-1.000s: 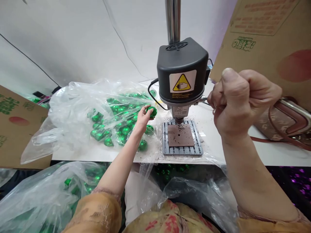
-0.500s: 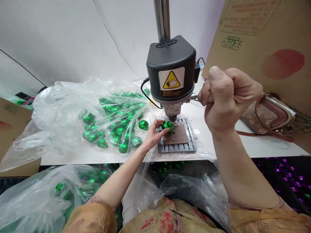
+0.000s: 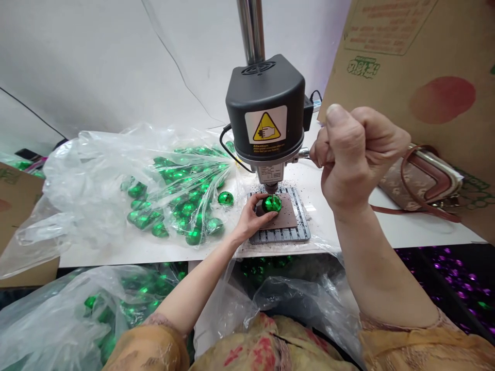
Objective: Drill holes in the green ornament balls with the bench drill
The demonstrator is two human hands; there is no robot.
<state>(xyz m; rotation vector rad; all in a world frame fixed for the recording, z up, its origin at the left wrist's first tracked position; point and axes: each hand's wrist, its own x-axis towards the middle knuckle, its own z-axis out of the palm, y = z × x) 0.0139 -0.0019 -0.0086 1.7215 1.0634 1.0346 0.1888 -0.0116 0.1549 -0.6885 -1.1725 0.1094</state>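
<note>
A shiny green faceted ball (image 3: 271,204) is pinched between the thumb and fingers of my left hand (image 3: 250,219). It sits below the chuck of a small black drill press (image 3: 266,108), over a brown board (image 3: 288,216) on the slotted metal base (image 3: 300,234). My right hand (image 3: 353,154) is closed in a fist at the right of the machine. A short metal lever (image 3: 304,153) runs from the drill press into its fingers; the gripped end is hidden. Another green ball (image 3: 226,198) lies loose on the white table, left of my left hand.
A clear plastic bag (image 3: 104,175) of green balls spreads over the table's left side. Dark crumbs are scattered around the base. On the right are a handbag (image 3: 421,180) and a large cardboard box (image 3: 410,67). More bagged balls (image 3: 131,304) and purple balls (image 3: 456,273) lie below the table edge.
My left hand has brought the green ball slightly towards me and to the right over the board, turning it. My right hand stays closed beside the machine. The whole view has shifted a little.
</note>
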